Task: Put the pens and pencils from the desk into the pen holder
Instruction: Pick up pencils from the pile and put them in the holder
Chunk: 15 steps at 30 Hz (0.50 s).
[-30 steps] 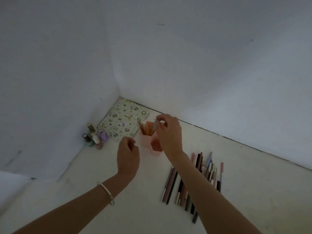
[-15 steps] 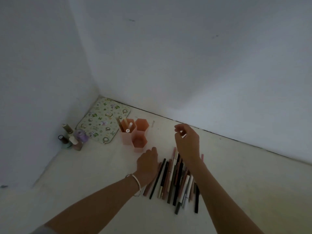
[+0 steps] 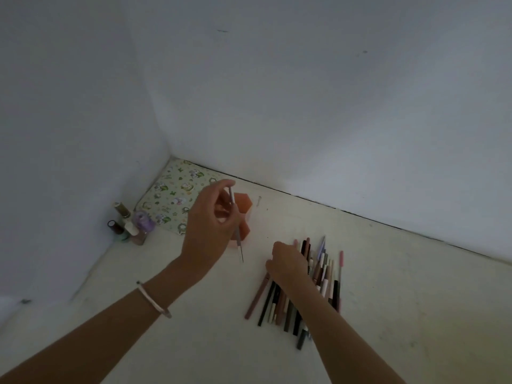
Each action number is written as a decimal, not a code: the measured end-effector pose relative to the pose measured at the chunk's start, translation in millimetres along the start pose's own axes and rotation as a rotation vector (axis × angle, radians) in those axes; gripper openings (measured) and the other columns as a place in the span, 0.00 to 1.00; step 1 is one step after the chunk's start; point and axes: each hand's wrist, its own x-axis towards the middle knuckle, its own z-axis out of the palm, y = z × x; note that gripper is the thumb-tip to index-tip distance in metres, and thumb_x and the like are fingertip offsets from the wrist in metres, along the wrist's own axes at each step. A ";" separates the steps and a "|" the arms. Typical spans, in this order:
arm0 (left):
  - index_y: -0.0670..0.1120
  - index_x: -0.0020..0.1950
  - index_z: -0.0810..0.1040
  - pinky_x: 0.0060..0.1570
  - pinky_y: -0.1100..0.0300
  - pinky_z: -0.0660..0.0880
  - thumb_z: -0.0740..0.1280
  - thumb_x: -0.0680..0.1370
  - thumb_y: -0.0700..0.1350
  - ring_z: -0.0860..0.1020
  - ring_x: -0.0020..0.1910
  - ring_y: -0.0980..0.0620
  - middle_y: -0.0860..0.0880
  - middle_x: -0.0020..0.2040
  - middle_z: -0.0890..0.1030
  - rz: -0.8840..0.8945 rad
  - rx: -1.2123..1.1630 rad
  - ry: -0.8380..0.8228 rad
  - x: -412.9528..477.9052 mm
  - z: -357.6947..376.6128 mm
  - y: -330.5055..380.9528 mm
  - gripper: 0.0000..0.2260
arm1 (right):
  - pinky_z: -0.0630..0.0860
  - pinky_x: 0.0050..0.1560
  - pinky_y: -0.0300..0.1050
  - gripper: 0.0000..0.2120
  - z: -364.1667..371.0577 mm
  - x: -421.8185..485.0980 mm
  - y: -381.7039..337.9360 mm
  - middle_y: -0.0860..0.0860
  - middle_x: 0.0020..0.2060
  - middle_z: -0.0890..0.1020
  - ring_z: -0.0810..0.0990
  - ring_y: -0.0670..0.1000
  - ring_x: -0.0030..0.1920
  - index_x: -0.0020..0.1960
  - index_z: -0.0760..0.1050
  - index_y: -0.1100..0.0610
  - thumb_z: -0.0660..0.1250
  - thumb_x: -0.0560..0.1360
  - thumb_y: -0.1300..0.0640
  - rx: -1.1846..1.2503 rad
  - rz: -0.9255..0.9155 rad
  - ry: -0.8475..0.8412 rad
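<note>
Thin grey pen (image 3: 240, 245), pinched slantwise in my left hand (image 3: 206, 228), may miss the orange hexagonal plastic holder (image 3: 243, 204) at the hand's two o'clock; right hand (image 3: 288, 263) curls over the pen pile (image 3: 324, 273), and I can't tell its grip.

Two plain white painted walls meet in a corner at the far left: the left wall (image 3: 69, 134) runs back along the side, and the far wall (image 3: 332, 106) stretches away to the right. A thin dark seam (image 3: 360, 214) marks where the far wall meets the cream, faintly scuffed bench (image 3: 415, 300). A few small dark specks dot the far wall. The light is dim and even, with a bluish-grey cast and soft shading towards the corner.
</note>
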 end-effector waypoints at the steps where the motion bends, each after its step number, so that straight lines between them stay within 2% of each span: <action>1: 0.50 0.60 0.75 0.42 0.71 0.77 0.70 0.73 0.36 0.79 0.43 0.58 0.49 0.47 0.78 -0.003 -0.018 0.045 3.2 -4.8 1.1 0.17 | 0.74 0.43 0.44 0.08 4.0 -0.6 -4.4 0.53 0.50 0.81 0.80 0.53 0.50 0.55 0.73 0.57 0.60 0.77 0.60 -0.046 -0.004 0.018; 3: 0.52 0.59 0.75 0.42 0.65 0.80 0.69 0.73 0.40 0.79 0.44 0.57 0.49 0.46 0.78 -0.012 -0.074 0.119 9.0 -12.4 3.4 0.16 | 0.76 0.45 0.45 0.08 12.8 -3.0 -10.4 0.53 0.50 0.81 0.81 0.54 0.49 0.55 0.72 0.57 0.60 0.77 0.62 -0.112 -0.025 0.049; 5: 0.51 0.59 0.75 0.42 0.59 0.81 0.68 0.73 0.36 0.79 0.45 0.53 0.50 0.46 0.78 -0.010 -0.095 0.207 16.0 -20.1 5.2 0.17 | 0.75 0.46 0.45 0.09 21.2 -4.2 -14.4 0.54 0.50 0.81 0.80 0.55 0.50 0.55 0.72 0.57 0.59 0.76 0.63 -0.103 -0.044 0.047; 7: 0.48 0.60 0.75 0.41 0.63 0.80 0.68 0.73 0.32 0.79 0.44 0.57 0.53 0.45 0.78 -0.001 -0.098 0.322 25.5 -28.1 4.8 0.18 | 0.74 0.47 0.44 0.08 20.7 -2.0 -16.0 0.54 0.49 0.81 0.80 0.55 0.50 0.53 0.73 0.58 0.61 0.74 0.62 0.020 -0.016 0.034; 10: 0.42 0.61 0.75 0.39 0.69 0.78 0.67 0.73 0.32 0.78 0.43 0.59 0.56 0.46 0.77 0.007 -0.127 0.445 43.5 -38.4 0.8 0.17 | 0.74 0.57 0.45 0.05 -5.4 7.0 -18.1 0.51 0.43 0.82 0.81 0.51 0.45 0.47 0.77 0.57 0.67 0.72 0.57 0.335 0.070 0.096; 11: 0.42 0.61 0.75 0.39 0.68 0.78 0.67 0.73 0.33 0.78 0.43 0.59 0.56 0.46 0.77 0.009 -0.125 0.464 48.3 -39.4 -1.5 0.17 | 0.76 0.52 0.43 0.05 -19.3 9.8 -19.1 0.50 0.42 0.83 0.80 0.49 0.41 0.46 0.78 0.56 0.68 0.72 0.56 0.446 0.093 0.152; 13: 0.41 0.62 0.75 0.39 0.63 0.80 0.67 0.74 0.33 0.78 0.44 0.55 0.51 0.46 0.78 0.007 -0.104 0.472 53.8 -38.1 -9.3 0.17 | 0.73 0.33 0.34 0.04 -49.6 13.5 -23.3 0.50 0.41 0.84 0.79 0.44 0.35 0.45 0.78 0.55 0.69 0.71 0.56 0.659 0.105 0.291; 15: 0.41 0.62 0.75 0.41 0.58 0.82 0.67 0.74 0.33 0.79 0.45 0.51 0.45 0.49 0.78 0.015 -0.042 0.424 52.4 -32.0 -19.4 0.16 | 0.68 0.27 0.31 0.04 -76.9 15.2 -29.1 0.49 0.40 0.84 0.76 0.42 0.30 0.46 0.78 0.55 0.69 0.71 0.57 0.834 0.084 0.432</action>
